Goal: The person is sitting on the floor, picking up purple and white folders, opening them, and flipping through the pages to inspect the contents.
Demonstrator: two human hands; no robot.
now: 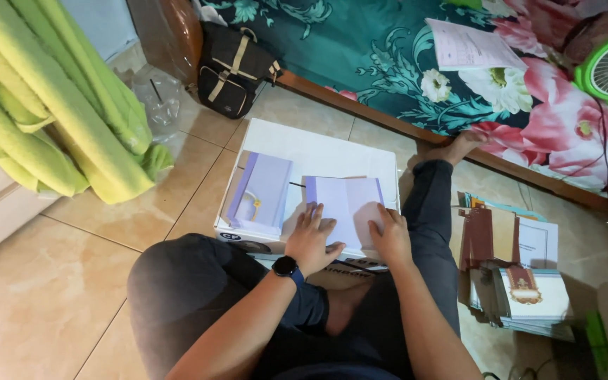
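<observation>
Booklet (343,204), pale lilac and opened flat, lies on a white box (318,151) directly ahead of the seated person's lap. Left hand (309,241), smartwatch (286,267) at the wrist, rests fingers spread on the left page; right hand (390,236) lies flat on the right page, gripping nothing, apparently to keep it open. At 10 o'clock lies a closed lilac stack (262,193). At 3 o'clock stand card piles (522,281); at 11 o'clock, farther off, a black backpack (233,67).

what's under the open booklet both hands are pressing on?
The open booklet lies on a white box, left hand and right hand flat on it. A lilac card stack sits beside it. Anything beneath the pages is covered.
</observation>
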